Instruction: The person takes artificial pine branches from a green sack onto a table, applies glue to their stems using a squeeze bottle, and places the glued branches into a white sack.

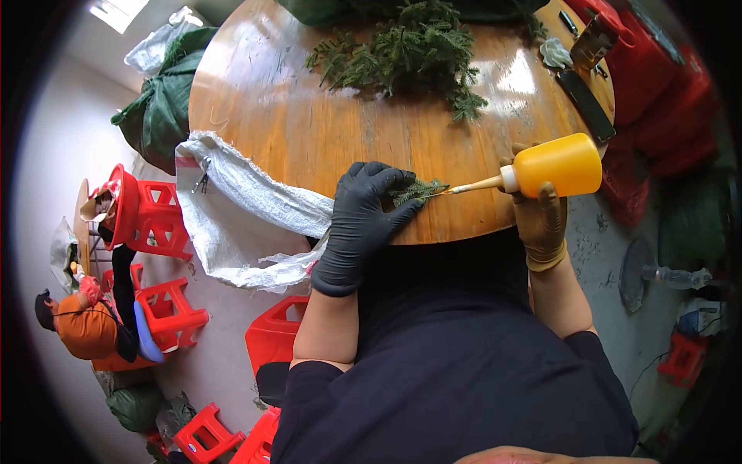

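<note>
My left hand, in a black glove, pinches a small green fir-like sprig near the front edge of the round wooden table. In a tan glove, my right hand is wrapped round a yellow squeeze bottle. The bottle lies tilted on its side, its long nozzle pointing left. The nozzle's tip meets the stem end of the sprig, though I cannot tell whether they touch. A heap of green sprigs rests farther back on the table.
A white woven sack hangs over the table's left edge. At the right stand a brown jar and a long black object. Red stools are on the left floor, where another person in orange sits.
</note>
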A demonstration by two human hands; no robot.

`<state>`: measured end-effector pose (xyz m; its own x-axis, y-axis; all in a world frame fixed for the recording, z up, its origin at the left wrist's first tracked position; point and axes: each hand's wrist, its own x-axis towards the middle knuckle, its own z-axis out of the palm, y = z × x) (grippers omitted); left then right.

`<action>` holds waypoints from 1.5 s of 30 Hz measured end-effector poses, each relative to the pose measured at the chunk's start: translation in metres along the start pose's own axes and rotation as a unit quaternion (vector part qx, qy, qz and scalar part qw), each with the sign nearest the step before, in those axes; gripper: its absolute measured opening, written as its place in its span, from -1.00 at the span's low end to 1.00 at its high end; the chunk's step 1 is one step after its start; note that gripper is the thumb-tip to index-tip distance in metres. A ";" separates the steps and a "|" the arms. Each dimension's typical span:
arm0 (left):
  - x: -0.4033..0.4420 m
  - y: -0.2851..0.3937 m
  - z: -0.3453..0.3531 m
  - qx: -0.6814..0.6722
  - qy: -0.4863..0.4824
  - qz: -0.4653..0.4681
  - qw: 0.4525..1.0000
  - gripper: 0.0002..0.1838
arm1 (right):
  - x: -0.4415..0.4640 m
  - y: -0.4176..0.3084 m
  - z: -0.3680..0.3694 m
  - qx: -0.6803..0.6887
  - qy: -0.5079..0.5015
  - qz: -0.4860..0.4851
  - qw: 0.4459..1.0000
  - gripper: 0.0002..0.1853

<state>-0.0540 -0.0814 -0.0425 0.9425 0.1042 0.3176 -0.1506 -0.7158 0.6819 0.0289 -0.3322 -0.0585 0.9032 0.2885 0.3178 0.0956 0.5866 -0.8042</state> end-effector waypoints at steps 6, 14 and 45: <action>0.000 0.000 0.000 0.007 0.003 0.013 1.000 -0.68 | 0.002 0.010 0.011 -0.046 -0.050 -0.042 0.997 -0.45; 0.001 0.002 -0.001 -0.001 -0.011 -0.010 1.000 -0.68 | 0.002 0.015 0.018 -0.143 -0.073 -0.039 0.986 -0.36; 0.002 0.001 0.002 0.035 -0.010 0.009 0.999 -0.69 | 0.003 0.008 -0.036 -0.093 -0.006 -0.054 0.994 -0.47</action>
<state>-0.0518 -0.0828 -0.0426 0.9455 0.0775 0.3161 -0.1476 -0.7636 0.6286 0.0475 -0.3542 -0.0818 0.8787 0.2415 0.4117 0.2675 0.4651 -0.8439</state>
